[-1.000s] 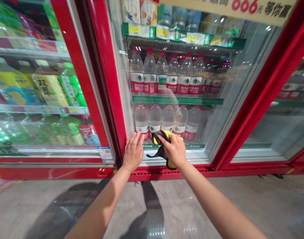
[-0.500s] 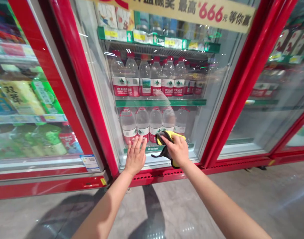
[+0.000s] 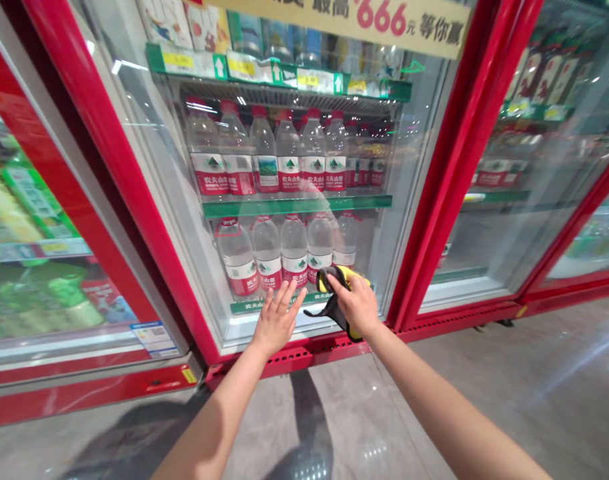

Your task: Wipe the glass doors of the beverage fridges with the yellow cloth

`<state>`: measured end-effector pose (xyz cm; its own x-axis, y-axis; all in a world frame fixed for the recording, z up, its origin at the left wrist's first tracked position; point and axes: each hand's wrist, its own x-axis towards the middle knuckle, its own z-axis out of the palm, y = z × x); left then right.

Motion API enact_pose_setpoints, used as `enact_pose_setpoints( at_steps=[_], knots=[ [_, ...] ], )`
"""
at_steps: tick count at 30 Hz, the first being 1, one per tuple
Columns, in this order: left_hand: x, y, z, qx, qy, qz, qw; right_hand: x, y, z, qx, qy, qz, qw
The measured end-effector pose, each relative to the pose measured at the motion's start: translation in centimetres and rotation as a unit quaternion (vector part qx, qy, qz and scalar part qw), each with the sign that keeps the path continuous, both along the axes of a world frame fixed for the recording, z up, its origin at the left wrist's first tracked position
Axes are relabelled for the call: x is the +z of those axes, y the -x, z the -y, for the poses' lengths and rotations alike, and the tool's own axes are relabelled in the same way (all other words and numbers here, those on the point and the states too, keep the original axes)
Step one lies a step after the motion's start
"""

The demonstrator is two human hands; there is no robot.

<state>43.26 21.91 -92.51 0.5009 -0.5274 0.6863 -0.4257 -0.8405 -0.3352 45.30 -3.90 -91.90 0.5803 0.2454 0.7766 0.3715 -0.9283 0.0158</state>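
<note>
A glass door in a red frame stands in front of me, with water bottles in red and white labels behind it. My right hand grips a yellow and black cloth low on the glass, one dark end hanging to the left. To its left, my left hand is held up flat at the lower glass with its fingers spread and nothing in it. Whether the left palm touches the pane I cannot tell. Part of the cloth is hidden under the right hand.
A cream banner crosses the door's upper part. Red-framed coolers adjoin on both sides, with green bottles in the left one. A label sheet is stuck low on the left cooler. Below lies the grey shiny floor.
The view has shifted, so the cooler and its bottles sit further left in the picture. Both hands stay low at the glass, the cloth still in the right one.
</note>
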Motion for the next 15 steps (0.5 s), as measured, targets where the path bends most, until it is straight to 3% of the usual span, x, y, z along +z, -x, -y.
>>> enact_pose_setpoints(
  at_steps=[2, 4, 8, 12, 15],
  knots=[
    [-0.2, -0.1, 0.3, 0.008, -0.001, -0.013, 1.000, -0.1, -0.7, 1.7, -0.027, -0.060, 0.012, 0.998],
    [-0.3, -0.1, 0.4, 0.008, -0.012, -0.018, 1.000, -1.6, -0.7, 3.1, -0.036, -0.091, 0.009, 0.995],
    [-0.5, 0.1, 0.3, -0.016, -0.052, -0.035, 0.998, -4.5, 0.1, 3.0, -0.012, -0.078, -0.027, 0.997],
    [-0.5, -0.4, 1.2, -0.042, -0.066, -0.032, 0.996, -2.9, -0.6, 2.7, -0.014, -0.064, -0.031, 0.997],
    [-0.4, -0.9, 2.4, -0.053, -0.060, -0.028, 0.996, -1.5, -1.8, 4.2, -0.057, -0.127, 0.005, 0.990]
  ],
)
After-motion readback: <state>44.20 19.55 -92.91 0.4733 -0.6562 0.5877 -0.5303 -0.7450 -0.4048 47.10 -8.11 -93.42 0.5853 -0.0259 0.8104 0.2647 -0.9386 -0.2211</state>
